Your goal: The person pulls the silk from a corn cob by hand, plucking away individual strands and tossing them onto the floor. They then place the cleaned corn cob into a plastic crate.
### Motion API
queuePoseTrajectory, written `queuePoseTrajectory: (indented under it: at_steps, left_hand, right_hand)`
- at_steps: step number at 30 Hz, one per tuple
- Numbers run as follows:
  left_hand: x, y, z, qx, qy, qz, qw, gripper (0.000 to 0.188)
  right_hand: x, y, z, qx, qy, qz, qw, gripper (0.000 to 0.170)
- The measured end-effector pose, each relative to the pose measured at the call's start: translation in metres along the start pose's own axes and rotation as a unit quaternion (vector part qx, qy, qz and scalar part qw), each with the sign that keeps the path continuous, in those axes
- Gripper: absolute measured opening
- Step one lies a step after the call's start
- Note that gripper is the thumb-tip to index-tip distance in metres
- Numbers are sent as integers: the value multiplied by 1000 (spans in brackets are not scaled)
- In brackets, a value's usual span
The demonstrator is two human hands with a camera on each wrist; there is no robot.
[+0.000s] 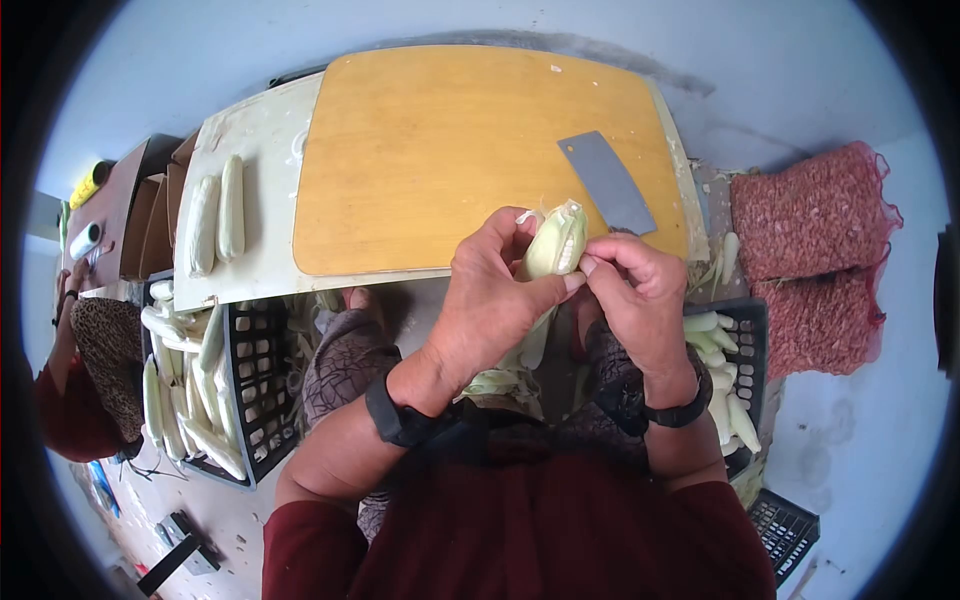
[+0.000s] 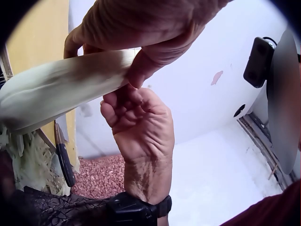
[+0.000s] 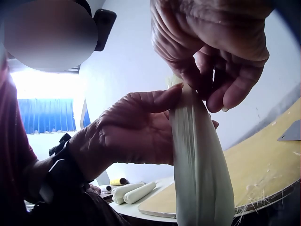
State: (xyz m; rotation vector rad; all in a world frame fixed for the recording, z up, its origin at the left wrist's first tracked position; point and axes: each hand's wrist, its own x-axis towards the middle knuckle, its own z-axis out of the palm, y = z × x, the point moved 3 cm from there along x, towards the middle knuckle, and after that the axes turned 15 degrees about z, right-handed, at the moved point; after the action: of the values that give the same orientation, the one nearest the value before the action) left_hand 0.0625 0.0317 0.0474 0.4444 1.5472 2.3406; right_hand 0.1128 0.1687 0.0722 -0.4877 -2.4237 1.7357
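Observation:
An ear of corn (image 1: 556, 243) in pale green husk is held up over the near edge of the yellow board, with white kernels showing through a gap in the husk. My left hand (image 1: 492, 295) grips it, fingers behind and thumb across the front. At its upper end, the thumb and fingertips of my right hand (image 1: 642, 300) pinch the husk edge. In the right wrist view the husk (image 3: 202, 165) hangs long and smooth below both hands. The left wrist view shows the ear's wide husked end (image 2: 42, 94) pointing left.
On the yellow board (image 1: 430, 160) lies a cleaver (image 1: 608, 180). Two pale ears (image 1: 217, 215) rest at the table's left. Black crates of corn stand left (image 1: 262, 385) and right (image 1: 748, 350); red mesh sacks (image 1: 815, 215) lie far right. A black-handled knife (image 2: 66, 165) shows below. Another person (image 1: 85, 390) is left.

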Motion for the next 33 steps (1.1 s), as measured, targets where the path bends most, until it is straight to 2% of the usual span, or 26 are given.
queuePoseTrajectory:
  at_steps: [11, 14, 17, 20, 25, 28, 33]
  left_hand:
    - [-4, 1, -2, 27, -25, 15, 999, 36]
    - [-7, 2, -4, 21, -20, 14, 999, 36]
    - [-9, 1, -6, 26, -22, 18, 999, 37]
    - [-10, -1, -8, 32, -17, 8, 999, 37]
    - [-8, 3, -9, 75, -36, 21, 996, 40]
    - [-9, 1, -10, 78, -38, 25, 996, 40]
    - [-8, -1, -11, 86, -44, 28, 995, 39]
  right_hand:
    - [-3, -2, 1, 2, 11, 15, 1000, 4]
    - [-4, 0, 0, 45, -4, 33, 998, 4]
    - [-5, -2, 2, 56, 1, 22, 998, 5]
    - [-4, -2, 6, 27, -15, -18, 999, 5]
    - [-2, -4, 8, -14, 9, -63, 998, 5]
    - [-5, -4, 8, -35, -2, -43, 998, 6]
    - [-4, -5, 9, -45, 5, -60, 997, 5]
